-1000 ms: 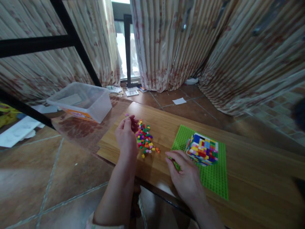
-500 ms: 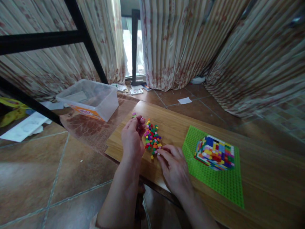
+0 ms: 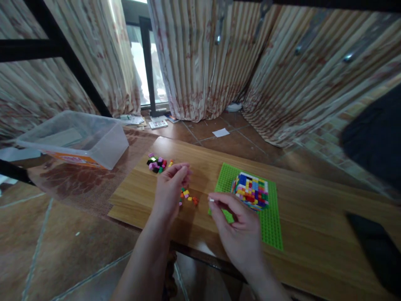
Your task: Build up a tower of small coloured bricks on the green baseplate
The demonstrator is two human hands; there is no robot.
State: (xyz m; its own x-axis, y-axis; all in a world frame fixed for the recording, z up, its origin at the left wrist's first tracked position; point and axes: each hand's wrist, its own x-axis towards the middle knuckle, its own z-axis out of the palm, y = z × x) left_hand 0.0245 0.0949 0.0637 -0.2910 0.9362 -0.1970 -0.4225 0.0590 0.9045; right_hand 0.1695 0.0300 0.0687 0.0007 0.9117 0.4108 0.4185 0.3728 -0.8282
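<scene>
My right hand pinches a small white toy brick between thumb and forefinger, above the table just left of the green baseplate. On that plate stands a block built from many multicoloured bricks. My left hand hovers over loose coloured bricks, its fingers curled inward; whatever they may hold is hidden. Beyond it, at the table's far left, lies a small heap of pink, black and green bricks.
A clear plastic bin with an orange label stands left of the wooden table. A dark flat object lies on the table at right, and a blurred dark shape enters above it. White paper is on the floor.
The view has turned to the right. My right hand has lifted off the loose bricks with the white brick and moved toward the baseplate. My left hand stays curled over the loose bricks.
</scene>
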